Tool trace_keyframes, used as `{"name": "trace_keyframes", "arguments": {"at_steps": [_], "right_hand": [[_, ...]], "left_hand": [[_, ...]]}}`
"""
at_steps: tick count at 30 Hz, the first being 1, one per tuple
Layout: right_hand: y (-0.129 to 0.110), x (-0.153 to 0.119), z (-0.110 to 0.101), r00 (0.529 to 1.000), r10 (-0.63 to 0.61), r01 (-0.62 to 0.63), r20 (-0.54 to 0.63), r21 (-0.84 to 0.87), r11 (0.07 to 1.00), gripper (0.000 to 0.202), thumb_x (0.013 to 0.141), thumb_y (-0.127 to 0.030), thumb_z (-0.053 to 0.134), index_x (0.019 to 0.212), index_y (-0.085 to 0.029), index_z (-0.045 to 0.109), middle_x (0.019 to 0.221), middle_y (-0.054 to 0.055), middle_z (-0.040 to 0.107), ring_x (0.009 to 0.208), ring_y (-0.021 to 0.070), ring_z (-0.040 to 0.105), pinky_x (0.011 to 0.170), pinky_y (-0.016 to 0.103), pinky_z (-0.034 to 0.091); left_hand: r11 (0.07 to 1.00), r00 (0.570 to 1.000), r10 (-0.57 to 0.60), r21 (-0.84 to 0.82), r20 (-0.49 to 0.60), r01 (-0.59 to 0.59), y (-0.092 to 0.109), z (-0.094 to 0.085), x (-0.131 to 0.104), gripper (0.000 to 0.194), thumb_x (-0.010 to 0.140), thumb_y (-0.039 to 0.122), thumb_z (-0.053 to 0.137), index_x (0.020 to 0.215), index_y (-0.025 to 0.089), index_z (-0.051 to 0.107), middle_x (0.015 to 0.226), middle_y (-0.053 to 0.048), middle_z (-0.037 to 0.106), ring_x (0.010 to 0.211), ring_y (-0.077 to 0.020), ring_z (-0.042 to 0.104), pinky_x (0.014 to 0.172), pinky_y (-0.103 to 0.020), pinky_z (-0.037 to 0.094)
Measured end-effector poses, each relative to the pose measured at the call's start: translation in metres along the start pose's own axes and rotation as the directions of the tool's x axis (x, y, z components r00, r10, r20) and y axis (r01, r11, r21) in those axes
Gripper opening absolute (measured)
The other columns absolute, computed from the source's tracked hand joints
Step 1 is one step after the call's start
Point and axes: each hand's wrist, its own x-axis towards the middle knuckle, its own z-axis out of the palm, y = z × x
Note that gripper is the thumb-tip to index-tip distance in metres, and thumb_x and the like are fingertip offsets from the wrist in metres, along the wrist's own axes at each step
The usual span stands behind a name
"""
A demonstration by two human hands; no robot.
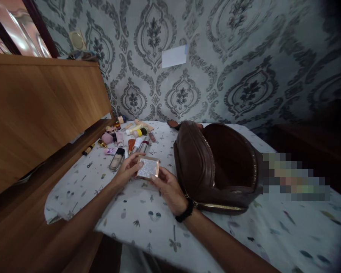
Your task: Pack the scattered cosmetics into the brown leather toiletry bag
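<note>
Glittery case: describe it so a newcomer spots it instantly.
Find the brown bag on the patterned cloth. To its left, the left hand and right hand hold a squarish glittery case. Silver glitter framed in rose gold separates it from the bottles and tubes beyond.

L grip [129,167] nr R grip [169,189], both curled

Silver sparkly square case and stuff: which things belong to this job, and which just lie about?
Belong: silver sparkly square case, held by left hand and right hand; perhaps open brown leather bag.

Apparently lying about: black-capped beige rectangular bottle; pink rounded object.
</note>
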Motion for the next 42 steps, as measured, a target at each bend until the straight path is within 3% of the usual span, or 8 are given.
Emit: {"name": "trace_keyframes", "arguments": {"at_steps": [8,16,23,30,34,39,42], "right_hand": [[-0.0011,0.0,-0.0002,1.0,0.02,-0.021,0.018,0.017,1.0,0.04,0.066,-0.04,0.085,0.098,-0.02,0.071,0.104,0.006,0.073,0.094,0.0206,0.065,0.084,0.033,0.051],[0.0013,0.0022,-0.0019,0.998,0.058,-0.057,0.015,-0.047,0.997,0.044,0.072,-0.051,0.078,0.104,-0.022,0.067,0.093,0.002,0.071,0.067,0.0138,0.062,0.062,0.027,0.046],[0.0019,0.0022,-0.0023,0.997,0.078,-0.078,0.014,-0.037,0.996,0.042,0.075,-0.061,0.072,0.089,-0.022,0.064,0.067,-0.002,0.062,0.053,0.0117,0.054,0.049,0.024,0.036],[-0.0013,0.0026,-0.0028,0.993,0.118,-0.118,0.002,0.077,0.99,0.051,0.066,-0.065,0.077,0.089,-0.021,0.067,0.068,-0.002,0.064,0.057,0.0115,0.057,0.052,0.023,0.041],[-0.0025,0.0039,-0.0032,0.988,0.153,-0.146,-0.029,0.161,0.976,0.054,0.062,-0.061,0.082,0.094,-0.019,0.069,0.074,0.0,0.069,0.06,0.011,0.06,0.055,0.022,0.044],[-0.0046,0.0043,-0.003,0.983,0.177,-0.161,-0.055,0.214,0.963,0.052,0.059,-0.063,0.083,0.084,-0.018,0.069,0.076,-0.001,0.067,0.064,0.0118,0.064,0.056,0.021,0.047],[-0.0064,0.0038,-0.0014,0.983,0.176,-0.16,-0.054,0.226,0.961,0.051,0.061,-0.064,0.081,0.084,-0.018,0.071,0.077,0.0,0.068,0.068,0.013,0.065,0.057,0.022,0.048]], "left_hand": [[0.998,0.998,0.055,0.011,-0.032,-0.055,0.0008,0.0002,-0.0002,0.049,0.078,0.045,0.074,0.118,0.018,0.061,0.1,-0.007,0.069,0.082,-0.0173,0.063,0.066,-0.023,0.048],[0.995,0.994,0.093,0.033,-0.053,-0.091,0.0005,-0.0023,0.0004,0.047,0.079,0.044,0.073,0.116,0.017,0.062,0.099,-0.007,0.069,0.08,-0.0165,0.061,0.064,-0.022,0.047],[0.994,0.994,0.104,0.026,-0.041,-0.103,-0.0004,-0.0031,0.0009,0.047,0.078,0.044,0.073,0.116,0.018,0.062,0.099,-0.006,0.07,0.082,-0.017,0.061,0.067,-0.023,0.046],[0.993,0.992,0.119,0.019,-0.028,-0.119,0.0059,-0.0007,-0.0014,0.044,0.076,0.041,0.076,0.114,0.021,0.064,0.09,-0.003,0.067,0.078,-0.015,0.06,0.066,-0.022,0.046],[0.988,0.989,0.145,0.048,0.002,-0.145,0.0073,-0.0017,-0.0012,0.043,0.075,0.038,0.078,0.113,0.022,0.067,0.092,-0.003,0.068,0.081,-0.0152,0.06,0.071,-0.023,0.047],[0.983,0.981,0.181,0.028,0.071,-0.183,0.0031,-0.006,-0.0001,0.041,0.075,0.034,0.079,0.113,0.024,0.07,0.103,-0.005,0.069,0.094,-0.0186,0.062,0.08,-0.026,0.048],[0.986,0.984,0.159,0.033,0.085,-0.162,-0.0009,-0.0094,0.0001,0.04,0.076,0.032,0.078,0.115,0.024,0.071,0.102,-0.005,0.069,0.092,-0.0174,0.062,0.077,-0.024,0.048]]}}
